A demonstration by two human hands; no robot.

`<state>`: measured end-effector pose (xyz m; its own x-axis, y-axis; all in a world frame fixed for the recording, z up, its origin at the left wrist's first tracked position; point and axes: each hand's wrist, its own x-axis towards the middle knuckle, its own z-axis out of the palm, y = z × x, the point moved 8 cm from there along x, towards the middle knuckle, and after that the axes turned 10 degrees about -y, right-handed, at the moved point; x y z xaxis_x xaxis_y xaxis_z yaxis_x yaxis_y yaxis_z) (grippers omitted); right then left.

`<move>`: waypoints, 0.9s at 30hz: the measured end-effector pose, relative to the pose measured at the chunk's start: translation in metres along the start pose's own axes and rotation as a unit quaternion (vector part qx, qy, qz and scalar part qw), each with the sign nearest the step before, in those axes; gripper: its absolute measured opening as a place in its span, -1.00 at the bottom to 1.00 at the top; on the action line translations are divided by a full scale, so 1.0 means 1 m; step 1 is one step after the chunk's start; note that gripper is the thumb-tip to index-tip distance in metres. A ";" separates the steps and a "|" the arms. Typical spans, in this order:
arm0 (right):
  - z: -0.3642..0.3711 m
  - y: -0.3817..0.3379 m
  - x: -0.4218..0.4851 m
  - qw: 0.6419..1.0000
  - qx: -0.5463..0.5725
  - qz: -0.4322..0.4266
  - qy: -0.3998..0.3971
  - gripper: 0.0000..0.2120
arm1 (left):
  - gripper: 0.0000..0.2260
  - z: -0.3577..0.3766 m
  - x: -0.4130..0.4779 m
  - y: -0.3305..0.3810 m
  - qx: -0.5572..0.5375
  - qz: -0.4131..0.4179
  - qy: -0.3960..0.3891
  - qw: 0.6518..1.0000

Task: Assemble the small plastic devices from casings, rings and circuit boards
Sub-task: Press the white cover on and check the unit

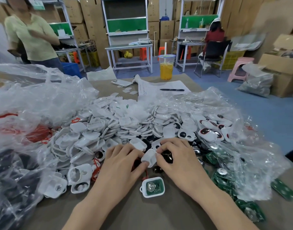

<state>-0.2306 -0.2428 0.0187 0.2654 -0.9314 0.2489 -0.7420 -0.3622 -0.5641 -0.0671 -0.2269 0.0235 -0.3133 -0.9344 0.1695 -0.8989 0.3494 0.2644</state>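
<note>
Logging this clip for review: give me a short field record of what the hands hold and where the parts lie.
left hand: fingers on white casing piece
right hand: fingers on the same piece, opposite edge
held piece: lifted just above the table, both hands pinching it
half-built unit: white casing with green board inside, on table below the hands
white casings pile: behind the hands
loose circuit boards: right side, partly under plastic
drink cup: far table edge

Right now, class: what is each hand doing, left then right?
Left hand: closed on the small white plastic casing piece.
Right hand: closed on the same white piece, from its other side.
</note>
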 end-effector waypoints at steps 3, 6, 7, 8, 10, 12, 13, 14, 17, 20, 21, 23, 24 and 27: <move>-0.004 -0.007 0.000 0.999 0.036 -0.025 0.004 -0.99 | -0.74 -0.010 -0.003 -0.001 -0.050 0.009 0.061 0.997; -0.008 -0.010 -0.002 0.990 0.137 -0.026 -0.005 -0.91 | -0.77 -0.020 -0.007 -0.003 -0.105 0.011 0.109 0.988; -0.008 -0.010 -0.003 0.984 0.173 -0.023 -0.014 -0.85 | -0.77 -0.023 -0.008 -0.002 -0.123 0.013 0.121 0.985; -0.008 -0.010 -0.003 0.977 0.212 -0.024 -0.022 -0.80 | -0.77 -0.025 -0.010 -0.001 -0.137 0.017 0.132 0.982; -0.008 -0.010 -0.003 0.957 0.288 -0.030 -0.032 -0.76 | -0.78 -0.030 -0.013 0.002 -0.153 0.026 0.152 0.976; -0.007 -0.012 -0.002 0.940 0.336 -0.033 -0.047 -0.76 | -0.79 -0.034 -0.015 0.004 -0.156 0.037 0.171 0.972; -0.006 -0.013 -0.001 0.932 0.357 -0.034 -0.057 -0.78 | -0.79 -0.035 -0.016 0.004 -0.156 0.041 0.178 0.971; -0.005 -0.014 -0.001 0.923 0.378 -0.034 -0.066 -0.79 | -0.80 -0.037 -0.017 0.004 -0.154 0.045 0.184 0.970; -0.005 -0.015 -0.001 0.910 0.410 -0.035 -0.060 -0.80 | -0.84 -0.040 -0.019 0.007 -0.151 0.057 0.193 0.968; -0.014 -0.018 -0.005 0.937 0.345 -0.047 -0.014 -0.92 | -0.90 -0.040 -0.022 0.008 -0.167 0.058 0.193 0.965; -0.017 -0.020 -0.007 0.946 0.320 -0.054 0.002 -0.93 | -0.92 -0.040 -0.022 0.007 -0.173 0.057 0.194 0.964; -0.023 -0.023 -0.011 0.959 0.276 -0.062 0.030 -0.89 | -0.95 -0.040 -0.024 0.007 -0.179 0.055 0.196 0.962; -0.025 -0.024 -0.012 0.963 0.260 -0.063 0.039 -0.90 | -0.96 -0.039 -0.024 0.007 -0.179 0.055 0.197 0.962; -0.028 -0.026 -0.013 0.965 0.249 -0.065 0.053 -0.91 | -0.98 -0.039 -0.025 0.008 -0.190 0.055 0.197 0.960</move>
<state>-0.2320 -0.2206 0.0521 0.2533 -0.8774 0.4073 -0.3123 -0.4727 -0.8240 -0.0544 -0.1980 0.0585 -0.1928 -0.8176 0.5425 -0.6673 0.5146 0.5384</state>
